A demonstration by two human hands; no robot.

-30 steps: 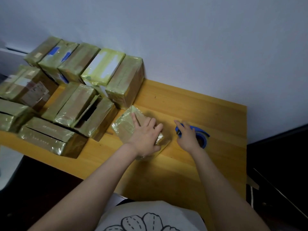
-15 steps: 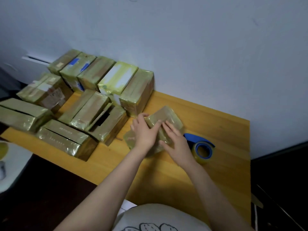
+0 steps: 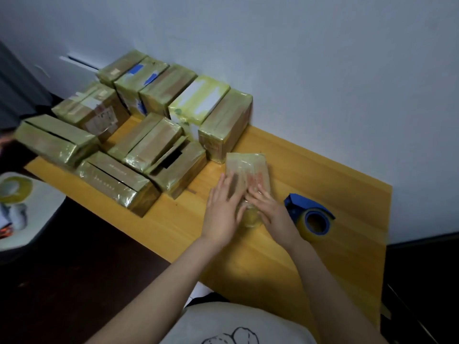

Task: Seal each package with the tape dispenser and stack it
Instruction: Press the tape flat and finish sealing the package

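Head view, the only one you've got.

**Handling (my read):**
- The package [image 3: 246, 167] looks light and flat, more pouch than box. Expect it to flex if you lift it by one end.
- The skin is glossy film, so it will likely slide on the table [image 3: 323, 256] and under dry palms.
- Take it by the two long edges, thumbs on top. Avoid the near end, where the wrap bunches into a shiny lump [image 3: 250, 218]. It's probably not fragile, but don't crush it.

**Hands:**
- Your left hand [image 3: 222, 214] lies flat on the package's left half, fingers straight and slightly spread.
- Your right hand [image 3: 270, 212] lies flat on the right half, fingers straight and close together.
- Both press down and neither grips anything.

**Where:**
- The package lies flat mid-table, closer to the far edge than the near edge.
- Its far end is just beside the wrapped box [image 3: 224, 125] standing at the far edge. I can't tell whether they touch.
- The tape dispenser [image 3: 309, 214] sits on the table near your right hand, toward the right end, with nothing touching it.

**Look:**
- It has a brownish wrap under yellowish clear tape, with a reddish print patch on the right half.
- The far corners are roughly square and the near end is crumpled.
- The stacked boxes [image 3: 119, 180] fill the table's left end. A few show dark gaps at the flaps, so they may not be sealed yet.
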